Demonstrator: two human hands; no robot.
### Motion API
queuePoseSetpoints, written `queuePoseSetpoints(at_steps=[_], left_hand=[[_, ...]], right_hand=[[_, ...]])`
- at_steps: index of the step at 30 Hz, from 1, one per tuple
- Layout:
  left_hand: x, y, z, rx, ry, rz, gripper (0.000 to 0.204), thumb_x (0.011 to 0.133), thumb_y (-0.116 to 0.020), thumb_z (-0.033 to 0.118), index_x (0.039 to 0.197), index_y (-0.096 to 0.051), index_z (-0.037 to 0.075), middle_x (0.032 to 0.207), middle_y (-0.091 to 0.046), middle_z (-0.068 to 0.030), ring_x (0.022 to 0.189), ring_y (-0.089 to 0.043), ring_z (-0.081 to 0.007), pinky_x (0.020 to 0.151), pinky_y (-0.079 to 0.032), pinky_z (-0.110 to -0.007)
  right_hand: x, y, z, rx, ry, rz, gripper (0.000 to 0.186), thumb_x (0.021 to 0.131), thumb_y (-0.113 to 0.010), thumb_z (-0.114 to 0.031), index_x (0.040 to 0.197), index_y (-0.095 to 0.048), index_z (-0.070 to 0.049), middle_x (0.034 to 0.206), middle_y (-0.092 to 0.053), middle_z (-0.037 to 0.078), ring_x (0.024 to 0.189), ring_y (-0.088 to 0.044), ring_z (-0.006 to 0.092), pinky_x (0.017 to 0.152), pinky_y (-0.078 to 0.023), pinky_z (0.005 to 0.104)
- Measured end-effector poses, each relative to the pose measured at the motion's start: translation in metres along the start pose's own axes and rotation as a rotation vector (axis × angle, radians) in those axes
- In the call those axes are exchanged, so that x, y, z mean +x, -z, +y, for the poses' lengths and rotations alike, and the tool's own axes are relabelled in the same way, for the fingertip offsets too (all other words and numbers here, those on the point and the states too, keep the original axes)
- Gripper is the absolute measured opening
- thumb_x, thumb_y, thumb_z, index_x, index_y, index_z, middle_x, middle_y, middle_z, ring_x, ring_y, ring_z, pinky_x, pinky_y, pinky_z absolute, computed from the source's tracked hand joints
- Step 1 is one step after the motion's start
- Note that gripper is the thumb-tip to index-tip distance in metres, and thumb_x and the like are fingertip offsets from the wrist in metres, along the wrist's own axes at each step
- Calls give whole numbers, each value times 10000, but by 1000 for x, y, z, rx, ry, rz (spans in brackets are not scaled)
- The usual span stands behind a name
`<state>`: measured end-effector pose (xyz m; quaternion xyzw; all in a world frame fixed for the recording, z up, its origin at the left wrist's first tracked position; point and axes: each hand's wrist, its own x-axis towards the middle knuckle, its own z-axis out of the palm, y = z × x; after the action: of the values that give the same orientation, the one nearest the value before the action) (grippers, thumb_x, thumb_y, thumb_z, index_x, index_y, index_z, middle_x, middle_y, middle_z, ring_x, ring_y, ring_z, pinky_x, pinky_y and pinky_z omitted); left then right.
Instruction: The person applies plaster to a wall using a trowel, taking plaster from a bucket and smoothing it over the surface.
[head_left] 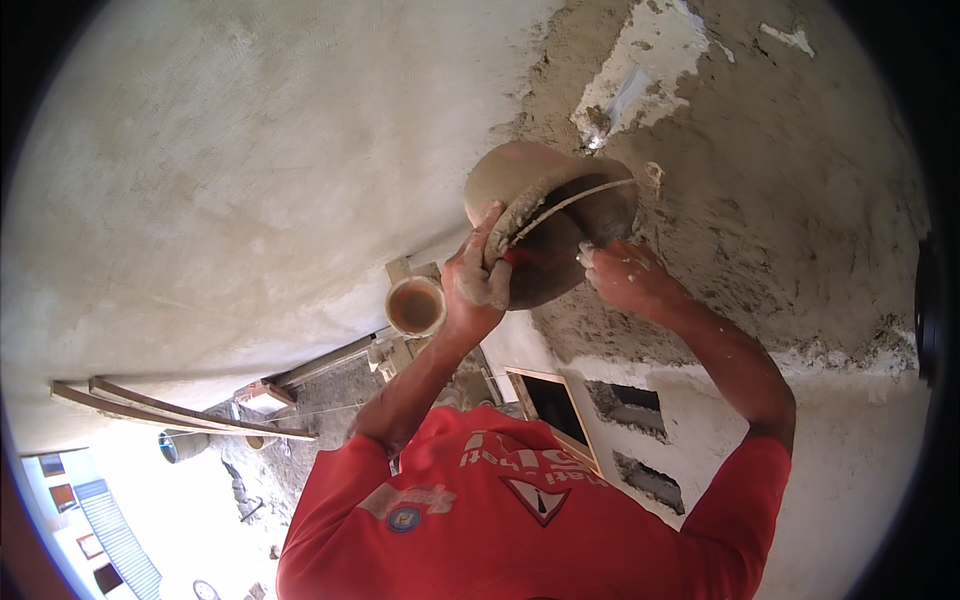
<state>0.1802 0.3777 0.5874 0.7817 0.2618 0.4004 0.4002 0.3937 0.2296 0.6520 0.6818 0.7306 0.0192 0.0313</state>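
Note:
A mortar-smeared bucket (515, 170) is tipped so that its dark hollow faces me, and a thin handle (570, 207) crosses the opening. My left hand (476, 275) grips the bucket's thick, crusted rim on the left side. At the lower right edge of the opening is my right hand (632, 277), its fingers curled in over the rim and whitened with mortar. The bucket's contents cannot be made out in the shadow. Both forearms are bare below red sleeves.
A smaller round bucket (415, 306) with brownish contents stands left of my left wrist. Long wooden boards (180, 410) lie farther left. Rough wet plaster (760, 220) covers the right wall, around a pale patch (650, 60). A framed opening (552, 408) and rectangular wall holes (628, 408) appear below.

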Motion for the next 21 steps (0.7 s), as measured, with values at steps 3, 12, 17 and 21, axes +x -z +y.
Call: queuePoseSetpoints(at_steps=[3, 12, 17, 21], left_hand=[[1, -6, 5, 0, -35, -10, 669, 754, -542, 4, 1414, -474, 90, 1101, -653, -269, 934, -674, -402, 804, -547, -405], [-24, -46, -10, 225, 111, -91, 776, 742, -569, 60, 1482, -388, 213, 927, -609, -258, 779, -631, -430, 700, -535, -490], [-11, -28, -35, 111, 59, -13, 740, 753, -557, 65, 1468, -399, 171, 953, -657, -242, 805, -656, -417, 724, -532, -469], [11, 3, -8, -254, 192, 131, 561, 756, -494, 45, 1311, -531, -33, 924, -680, -208, 770, -663, -278, 758, -519, -335]], right_hand=[[-12, -59, 17, 296, 46, 88, 184, 877, -613, -212, 969, -628, -53, 951, -657, 150, 833, -652, 316, 745, -530, 400], [12, -43, -53, 1337, -631, -333, 311, 816, -705, -112, 1080, -583, -3, 751, -599, 83, 568, -574, 149, 495, -479, 311], [-1, -30, -45, 1765, -689, -293, 396, 858, -660, -151, 1201, -536, 4, 719, -573, 58, 510, -508, 110, 450, -424, 267], [-19, 7, -40, 1707, -636, -169, 408, 886, -600, -205, 1228, -523, 5, 720, -565, 54, 526, -501, 119, 481, -423, 273]])
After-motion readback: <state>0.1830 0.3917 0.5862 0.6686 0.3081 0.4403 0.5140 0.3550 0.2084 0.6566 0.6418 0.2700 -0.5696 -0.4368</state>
